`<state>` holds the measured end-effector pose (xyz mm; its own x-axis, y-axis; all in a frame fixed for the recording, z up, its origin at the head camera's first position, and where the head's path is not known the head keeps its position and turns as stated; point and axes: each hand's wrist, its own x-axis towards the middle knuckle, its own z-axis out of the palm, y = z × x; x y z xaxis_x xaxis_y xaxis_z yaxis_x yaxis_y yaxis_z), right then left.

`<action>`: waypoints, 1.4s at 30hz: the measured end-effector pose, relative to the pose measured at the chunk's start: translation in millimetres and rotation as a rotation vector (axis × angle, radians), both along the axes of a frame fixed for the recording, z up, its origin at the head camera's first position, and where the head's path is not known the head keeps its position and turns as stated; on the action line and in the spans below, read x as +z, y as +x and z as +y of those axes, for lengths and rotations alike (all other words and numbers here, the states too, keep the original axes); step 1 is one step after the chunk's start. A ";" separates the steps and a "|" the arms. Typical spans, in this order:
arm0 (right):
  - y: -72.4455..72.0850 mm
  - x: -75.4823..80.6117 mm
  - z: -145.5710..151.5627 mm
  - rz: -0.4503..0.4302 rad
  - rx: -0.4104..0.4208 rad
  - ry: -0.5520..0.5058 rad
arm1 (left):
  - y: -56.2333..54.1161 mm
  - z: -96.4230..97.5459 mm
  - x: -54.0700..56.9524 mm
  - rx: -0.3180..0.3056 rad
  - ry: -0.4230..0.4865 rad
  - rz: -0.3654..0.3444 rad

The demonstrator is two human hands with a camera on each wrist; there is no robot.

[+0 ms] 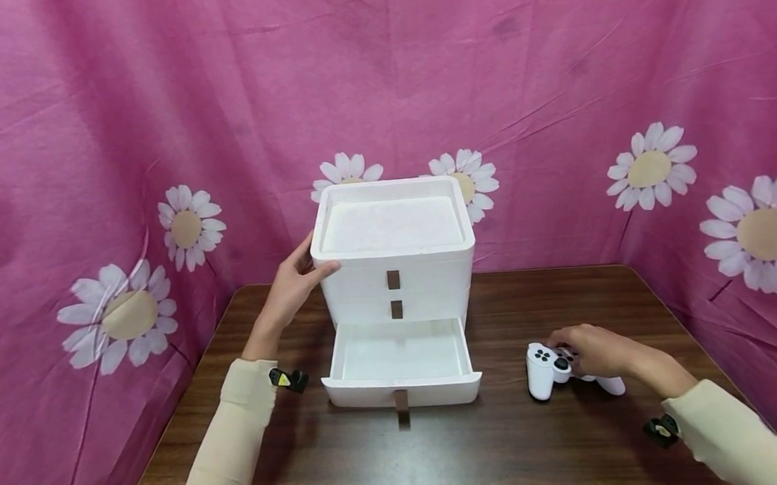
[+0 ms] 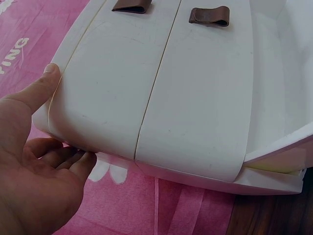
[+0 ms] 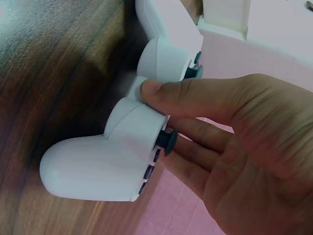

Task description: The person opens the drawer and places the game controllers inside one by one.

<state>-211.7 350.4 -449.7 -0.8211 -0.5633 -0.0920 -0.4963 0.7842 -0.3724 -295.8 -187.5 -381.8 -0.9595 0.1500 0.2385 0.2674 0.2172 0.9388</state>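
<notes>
A white drawer unit (image 1: pixel 361 289) stands in the middle of the table, its bottom drawer (image 1: pixel 365 394) pulled out with nothing visible inside. My left hand (image 1: pixel 290 285) grips the unit's upper left corner. In the left wrist view, the thumb lies on the front edge and the curled fingers touch the side. To the right of the unit is a white game controller (image 1: pixel 541 376) with black sticks and buttons. My right hand (image 3: pixel 254 127) holds it by the middle, thumb on one side and fingers on the other. The fingers partly hide the controller in the head view.
Brown tabs (image 1: pixel 394 280) mark the two closed upper drawers. The unit's top is a shallow tray with a raised rim (image 1: pixel 396 254). Dark wooden table (image 1: pixel 511 452) surrounds everything, with a pink daisy-patterned cloth (image 1: pixel 376 70) behind and at both sides.
</notes>
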 end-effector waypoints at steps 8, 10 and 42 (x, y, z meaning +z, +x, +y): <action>0.7 -4.8 1.4 0.002 -0.020 0.008 | -0.7 1.4 0.2 -0.006 -0.001 0.008; 0.5 -5.4 1.8 0.007 -0.022 0.016 | -0.6 1.2 0.2 -0.004 0.000 0.008; -1.8 -3.5 3.6 0.132 0.013 0.107 | -0.6 -0.6 -1.4 0.009 0.037 -0.009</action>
